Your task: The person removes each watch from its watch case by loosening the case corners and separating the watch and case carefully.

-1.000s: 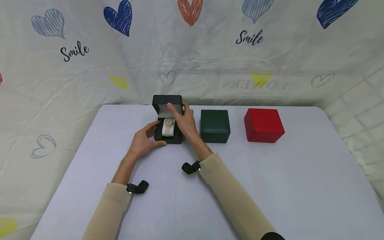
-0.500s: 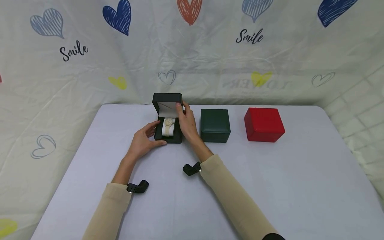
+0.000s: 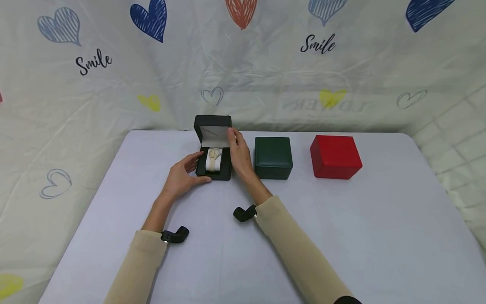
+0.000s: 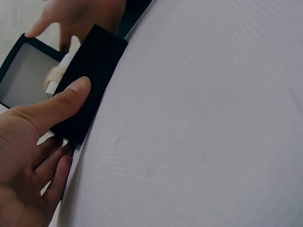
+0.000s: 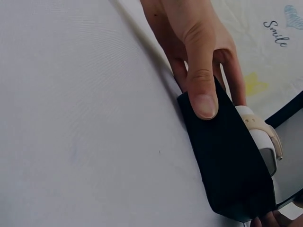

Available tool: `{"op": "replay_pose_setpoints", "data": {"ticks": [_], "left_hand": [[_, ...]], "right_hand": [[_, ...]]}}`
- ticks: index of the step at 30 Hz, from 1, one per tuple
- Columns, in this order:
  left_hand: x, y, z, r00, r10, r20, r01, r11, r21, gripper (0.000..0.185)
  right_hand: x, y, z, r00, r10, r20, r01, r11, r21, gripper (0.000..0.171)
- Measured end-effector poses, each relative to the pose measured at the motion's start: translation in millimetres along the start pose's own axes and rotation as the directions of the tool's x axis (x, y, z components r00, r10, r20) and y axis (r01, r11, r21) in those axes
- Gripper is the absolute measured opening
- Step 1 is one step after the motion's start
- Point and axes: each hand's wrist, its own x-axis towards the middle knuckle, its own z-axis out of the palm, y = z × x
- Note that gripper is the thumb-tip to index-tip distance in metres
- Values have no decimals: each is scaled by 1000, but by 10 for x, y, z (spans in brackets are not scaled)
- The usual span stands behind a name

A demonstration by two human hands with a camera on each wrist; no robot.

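The left hand grips one open black box left of the frame's centre, its thumb on the front face and its fingers at the left side. The right hand touches the box's right side and the edge of its raised lid; whether those fingers pinch the lid, I cannot tell. Inside sit one watch and the white cushion it is strapped around. Two closed boxes stand to the right: one green box, near the right hand, and one red box, farther right. Two black wrist bands and two beige sleeves reach toward the lower edge over one white table. Two "Smile" prints mark the backdrop across the top.
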Motion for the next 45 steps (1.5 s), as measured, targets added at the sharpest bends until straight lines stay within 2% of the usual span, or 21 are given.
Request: {"op": "replay_pose_setpoints", "data": {"ticks": [10, 17, 23, 30, 34, 39, 41, 45], "left_hand": [[-1, 16, 6, 1000, 3, -11, -3, 1000, -5, 90], [-12, 32, 9, 1000, -12, -22, 12, 1000, 11, 89], [-8, 30, 8, 1000, -13, -15, 13, 1000, 17, 89], [-8, 23, 4, 1000, -4, -11, 4, 1000, 9, 88], [-25, 24, 13, 1000, -26, 1, 26, 1000, 14, 89], [-34, 22, 19, 999, -32, 4, 32, 999, 24, 88], [-29, 25, 14, 1000, -25, 4, 25, 999, 23, 88], [-7, 20, 3, 1000, -20, 1, 20, 1000, 15, 89]], "right_hand": [[36, -46, -21, 999, 50, -11, -50, 999, -3, 77], [8, -44, -15, 999, 33, 10, -33, 999, -19, 78], [-56, -47, -2, 999, -21, 35, 25, 995, -92, 79], [-171, -92, -9, 987, -156, 25, 158, 970, -184, 86], [-249, -101, -26, 979, -202, -2, 197, 957, -212, 77], [-296, -93, -54, 961, -269, -61, 251, 945, -211, 53], [-306, -96, -68, 954, -298, -38, 282, 932, -230, 46], [-324, -110, -77, 944, -313, 102, 329, 887, -323, 44]]}}
